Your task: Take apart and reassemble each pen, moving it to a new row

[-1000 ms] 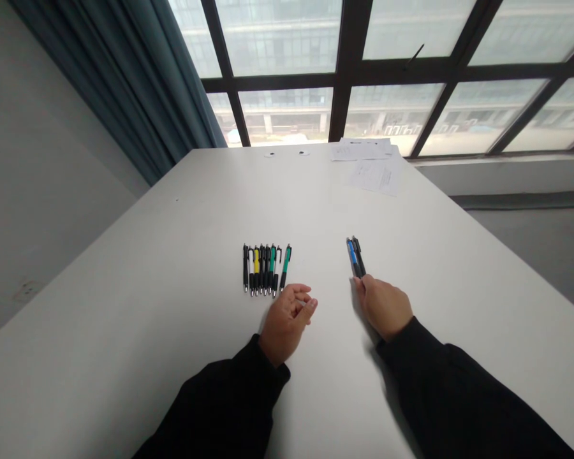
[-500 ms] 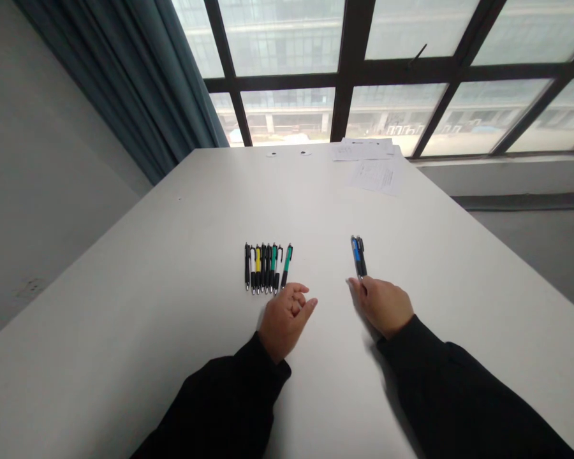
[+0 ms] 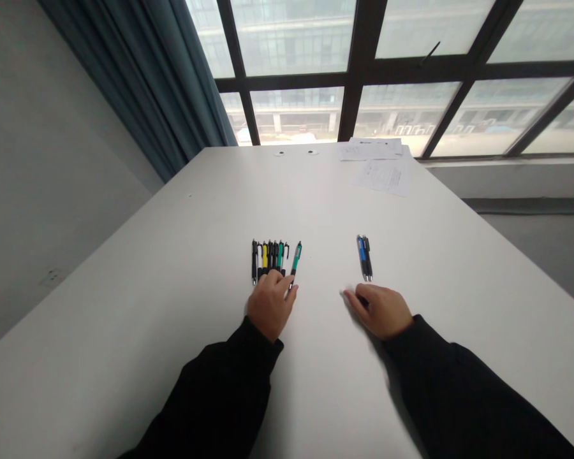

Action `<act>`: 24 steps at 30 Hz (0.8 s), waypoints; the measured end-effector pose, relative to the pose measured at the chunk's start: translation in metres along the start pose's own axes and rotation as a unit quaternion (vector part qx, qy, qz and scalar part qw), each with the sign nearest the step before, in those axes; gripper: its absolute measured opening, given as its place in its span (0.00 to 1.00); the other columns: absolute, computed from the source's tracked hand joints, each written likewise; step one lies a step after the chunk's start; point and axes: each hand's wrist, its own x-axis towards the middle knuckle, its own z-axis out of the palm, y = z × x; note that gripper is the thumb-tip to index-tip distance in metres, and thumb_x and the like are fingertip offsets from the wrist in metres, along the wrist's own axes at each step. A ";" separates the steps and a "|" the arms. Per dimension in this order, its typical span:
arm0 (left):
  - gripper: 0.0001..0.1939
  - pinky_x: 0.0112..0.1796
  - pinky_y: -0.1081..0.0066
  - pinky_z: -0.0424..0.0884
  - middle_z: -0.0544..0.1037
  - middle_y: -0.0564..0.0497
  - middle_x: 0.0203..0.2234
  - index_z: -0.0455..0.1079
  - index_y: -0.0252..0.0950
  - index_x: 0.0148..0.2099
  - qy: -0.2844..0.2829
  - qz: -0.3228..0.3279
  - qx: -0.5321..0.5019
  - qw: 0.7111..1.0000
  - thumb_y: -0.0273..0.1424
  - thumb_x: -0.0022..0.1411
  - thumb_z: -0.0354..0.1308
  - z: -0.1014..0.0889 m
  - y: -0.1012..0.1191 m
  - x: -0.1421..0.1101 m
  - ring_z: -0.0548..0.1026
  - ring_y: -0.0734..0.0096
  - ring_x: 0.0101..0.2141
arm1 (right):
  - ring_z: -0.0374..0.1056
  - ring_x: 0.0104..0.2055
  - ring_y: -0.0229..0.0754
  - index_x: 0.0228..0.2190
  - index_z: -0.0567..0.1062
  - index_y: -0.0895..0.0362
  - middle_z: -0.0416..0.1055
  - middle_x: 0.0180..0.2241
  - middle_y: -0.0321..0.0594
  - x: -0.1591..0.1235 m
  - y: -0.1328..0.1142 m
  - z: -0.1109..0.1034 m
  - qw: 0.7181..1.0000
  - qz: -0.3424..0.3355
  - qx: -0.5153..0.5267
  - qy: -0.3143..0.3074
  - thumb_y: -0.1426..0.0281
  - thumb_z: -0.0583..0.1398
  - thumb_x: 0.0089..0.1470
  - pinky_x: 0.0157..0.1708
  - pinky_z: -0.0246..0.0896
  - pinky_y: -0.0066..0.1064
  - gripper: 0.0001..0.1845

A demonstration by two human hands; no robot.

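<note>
My left hand (image 3: 270, 307) reaches over the near ends of a row of pens, its thumb and forefinger closed round the lower end of a green pen (image 3: 297, 256). That pen lies tilted at the right end, slightly apart from the rest. The row holds several black pens (image 3: 254, 261), a yellow pen (image 3: 264, 256), another green pen (image 3: 280, 255) and white ones; my fingers hide some tips. On the right, a blue pen (image 3: 362, 250) and a black pen (image 3: 367, 254) lie side by side. My right hand (image 3: 380, 310) rests just below them, empty, thumb stretched out and fingers partly curled.
The pens lie on a large white table (image 3: 210, 210). Loose printed papers (image 3: 382, 169) lie at its far right, and two small round fittings (image 3: 280, 153) sit near the far edge. Beyond are a window and a blue curtain (image 3: 172, 83).
My left hand has moved onto the green pen's lower end and closed on it. My right hand has come away from the blue and black pens, leaving them lying. The view has shifted slightly.
</note>
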 end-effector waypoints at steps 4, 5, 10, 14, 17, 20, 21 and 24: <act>0.09 0.38 0.63 0.67 0.77 0.45 0.36 0.76 0.35 0.43 0.014 0.063 -0.008 0.998 0.29 0.65 0.55 0.000 -0.002 0.003 0.69 0.60 0.36 | 0.61 0.22 0.37 0.21 0.68 0.56 0.67 0.20 0.36 0.000 0.001 0.000 1.000 -0.024 0.019 -0.009 0.57 0.49 0.64 0.25 0.41 0.30 0.25; 0.09 0.38 0.62 0.66 0.78 0.44 0.36 0.76 0.35 0.42 0.011 0.068 -0.015 0.997 0.28 0.65 0.55 0.000 -0.002 0.003 0.68 0.59 0.36 | 0.60 0.22 0.37 0.20 0.68 0.56 0.67 0.20 0.36 0.000 0.001 0.000 0.999 -0.025 0.023 -0.011 0.57 0.50 0.64 0.25 0.41 0.30 0.25; 0.06 0.40 0.60 0.67 0.79 0.45 0.33 0.75 0.35 0.39 0.012 0.061 -0.114 0.992 0.25 0.61 0.57 -0.004 0.003 0.004 0.71 0.59 0.36 | 0.62 0.24 0.38 0.25 0.70 0.56 0.68 0.23 0.37 0.000 0.002 0.000 0.995 -0.011 0.096 0.006 0.58 0.52 0.63 0.27 0.51 0.29 0.19; 0.02 0.39 0.65 0.69 0.78 0.49 0.30 0.73 0.37 0.37 0.011 -0.004 -0.346 0.938 0.28 0.59 0.60 -0.008 0.013 0.003 0.73 0.67 0.33 | 0.62 0.23 0.35 0.44 0.70 0.59 0.71 0.36 0.43 0.000 0.003 0.001 0.973 0.011 0.218 0.071 0.62 0.55 0.62 0.29 0.60 0.30 0.15; 0.07 0.36 0.69 0.71 0.78 0.50 0.30 0.72 0.36 0.35 -0.016 -0.125 -0.539 0.833 0.30 0.54 0.65 -0.009 0.017 0.005 0.75 0.70 0.31 | 0.62 0.23 0.35 0.43 0.71 0.59 0.69 0.38 0.44 0.002 0.002 0.000 0.962 -0.001 0.253 0.102 0.64 0.54 0.62 0.28 0.62 0.30 0.13; 0.11 0.37 0.69 0.72 0.79 0.49 0.32 0.71 0.34 0.33 -0.017 -0.191 -0.651 0.734 0.31 0.50 0.69 -0.009 0.017 0.008 0.76 0.71 0.32 | 0.63 0.25 0.36 0.41 0.72 0.58 0.69 0.38 0.44 0.002 0.000 -0.002 0.955 -0.010 0.258 0.146 0.67 0.54 0.63 0.28 0.63 0.31 0.10; 0.12 0.37 0.70 0.73 0.79 0.49 0.32 0.71 0.33 0.33 -0.016 -0.203 -0.669 0.715 0.31 0.49 0.70 -0.009 0.017 0.009 0.76 0.72 0.31 | 0.64 0.26 0.36 0.41 0.72 0.58 0.69 0.38 0.45 0.002 0.000 -0.002 0.953 -0.010 0.259 0.159 0.67 0.54 0.63 0.28 0.64 0.31 0.10; 0.13 0.32 0.73 0.72 0.80 0.49 0.30 0.71 0.32 0.33 -0.015 -0.235 -0.708 0.665 0.31 0.48 0.71 -0.009 0.016 0.011 0.75 0.76 0.26 | 0.66 0.28 0.38 0.39 0.72 0.58 0.70 0.35 0.43 0.000 0.000 -0.003 0.952 -0.018 0.270 0.145 0.67 0.54 0.63 0.30 0.65 0.31 0.09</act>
